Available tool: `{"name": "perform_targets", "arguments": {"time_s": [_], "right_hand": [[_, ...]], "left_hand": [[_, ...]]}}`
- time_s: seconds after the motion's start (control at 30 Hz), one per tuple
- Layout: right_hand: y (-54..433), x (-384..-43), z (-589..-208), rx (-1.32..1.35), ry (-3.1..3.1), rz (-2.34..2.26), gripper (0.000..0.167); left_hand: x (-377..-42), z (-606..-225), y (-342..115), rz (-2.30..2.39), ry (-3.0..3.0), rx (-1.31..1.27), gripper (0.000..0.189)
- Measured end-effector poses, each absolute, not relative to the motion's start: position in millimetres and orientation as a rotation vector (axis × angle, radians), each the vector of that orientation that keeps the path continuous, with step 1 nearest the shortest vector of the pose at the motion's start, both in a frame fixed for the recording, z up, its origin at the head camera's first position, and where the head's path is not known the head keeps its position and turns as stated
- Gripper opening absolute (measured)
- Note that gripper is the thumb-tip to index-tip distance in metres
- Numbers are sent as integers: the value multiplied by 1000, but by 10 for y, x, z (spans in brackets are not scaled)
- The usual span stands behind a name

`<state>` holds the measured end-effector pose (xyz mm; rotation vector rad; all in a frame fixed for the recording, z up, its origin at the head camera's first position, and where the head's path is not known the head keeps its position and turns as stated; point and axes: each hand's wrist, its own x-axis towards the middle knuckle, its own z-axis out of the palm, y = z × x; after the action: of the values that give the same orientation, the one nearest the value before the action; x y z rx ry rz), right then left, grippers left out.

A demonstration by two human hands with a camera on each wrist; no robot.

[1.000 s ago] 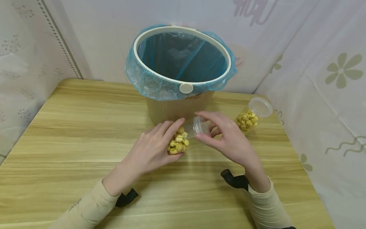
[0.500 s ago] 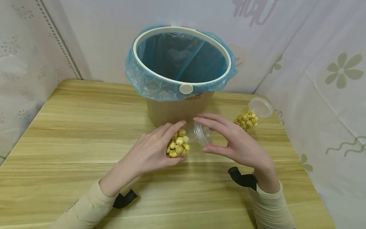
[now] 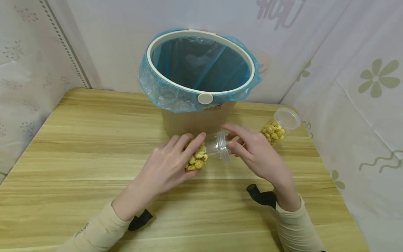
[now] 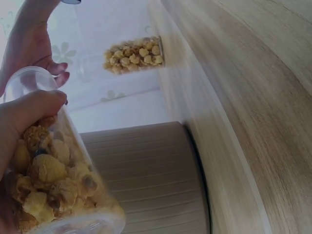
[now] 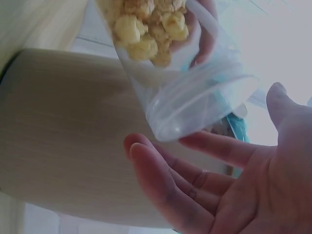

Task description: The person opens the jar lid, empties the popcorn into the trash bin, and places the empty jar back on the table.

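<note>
A clear plastic jar (image 3: 211,146) of yellow popcorn (image 3: 197,159) lies tilted nearly sideways in my left hand (image 3: 167,163), which grips it round the filled end. Its clear ridged lid (image 3: 223,147) faces right and is on the jar. Beside the lid is my right hand (image 3: 256,152), its fingers loosely bent. In the right wrist view those fingers (image 5: 161,180) spread just beyond the lid (image 5: 200,107) and hold nothing; whether one fingertip touches it I cannot tell. The left wrist view shows the popcorn-filled jar (image 4: 63,170) close up, with the left thumb (image 4: 36,109) across it.
Behind the hands stands a beige bin (image 3: 195,124) with a blue bag (image 3: 171,96) folded over its white rim (image 3: 252,70). A second lidded jar (image 3: 277,131) with popcorn stands at the right back of the wooden table (image 3: 94,147). Printed curtains (image 3: 107,45) surround the table.
The right hand first held the lid, spread its fingers off to the right, then came back with them bent beside it. The left hand keeps its grip on the jar, which shifts slightly.
</note>
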<state>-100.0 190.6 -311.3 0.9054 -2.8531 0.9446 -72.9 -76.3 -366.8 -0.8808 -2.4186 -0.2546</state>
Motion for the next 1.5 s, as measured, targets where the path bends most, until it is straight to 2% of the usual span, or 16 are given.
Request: {"name": "perform_targets", "arguments": {"time_s": [0.3,0.73,1.1,1.2,1.37,1.5], "right_hand": [[1854,-964,-3070,856,-2912,1030,53],[1947,-953,-3043,1235,-2717,1002,73],[1991,-952,-3017,1328,-2637,866,84],[1992,-949,-3021,1272,-2678,868,81],[1986,-954,-3050,1093,-2788,832,63],[1975,-966,-3064,1020,-2849,805,61]], "left_hand": [[-737,-3666,-757,-259,-2412,-865,91],[-777,-3693,-792,-452,-2503,-878,97],[-773,-3691,-783,-452,-2510,-870,96],[-769,-3687,-782,-445,-2503,-869,97],[-756,-3679,-781,-397,-2479,-871,97],[-745,-3676,-777,-323,-2439,-869,95]]}}
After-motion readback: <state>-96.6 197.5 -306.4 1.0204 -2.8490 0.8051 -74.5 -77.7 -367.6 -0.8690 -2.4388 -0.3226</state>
